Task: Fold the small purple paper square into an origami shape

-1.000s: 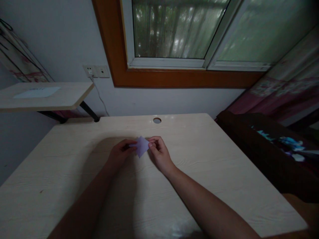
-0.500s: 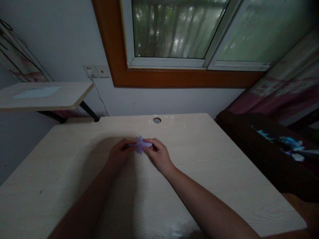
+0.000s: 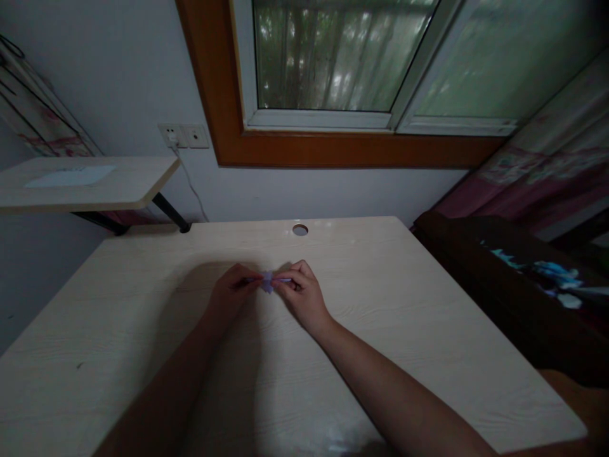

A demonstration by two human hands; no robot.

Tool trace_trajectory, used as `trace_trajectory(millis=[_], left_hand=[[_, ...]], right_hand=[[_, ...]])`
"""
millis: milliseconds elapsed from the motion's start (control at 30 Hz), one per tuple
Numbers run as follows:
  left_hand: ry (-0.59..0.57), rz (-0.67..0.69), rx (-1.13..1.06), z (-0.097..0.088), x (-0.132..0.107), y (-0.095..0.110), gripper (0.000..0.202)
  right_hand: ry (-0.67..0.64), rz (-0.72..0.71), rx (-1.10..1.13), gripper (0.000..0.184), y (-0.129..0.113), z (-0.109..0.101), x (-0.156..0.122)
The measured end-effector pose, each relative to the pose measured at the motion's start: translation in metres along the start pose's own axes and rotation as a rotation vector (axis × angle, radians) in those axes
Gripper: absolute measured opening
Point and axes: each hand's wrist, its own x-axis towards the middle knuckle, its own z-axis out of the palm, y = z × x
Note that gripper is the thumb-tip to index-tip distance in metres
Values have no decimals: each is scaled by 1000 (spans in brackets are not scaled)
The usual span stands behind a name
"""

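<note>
Head: purple paper (image 3: 267, 283) between fingers (image 3: 286, 291).

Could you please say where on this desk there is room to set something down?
The desk has bare room right of the right hand and forearm, out to its right edge, and left of the left hand, around a small dark mark. It is crowded between the hands, which pinch the purple paper.

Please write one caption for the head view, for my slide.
Left hand and right hand pinch a small purple paper over a pale desk.
</note>
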Motion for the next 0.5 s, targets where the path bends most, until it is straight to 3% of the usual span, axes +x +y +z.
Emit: trace_trajectory(millis=[267, 500], left_hand=[[59, 154, 146, 1, -2, -8, 8], [42, 325, 192, 3, -2, -9, 5]], right_hand=[[35, -107, -78, 8, 0, 0, -1], [-35, -164, -233, 14, 1, -2, -4]])
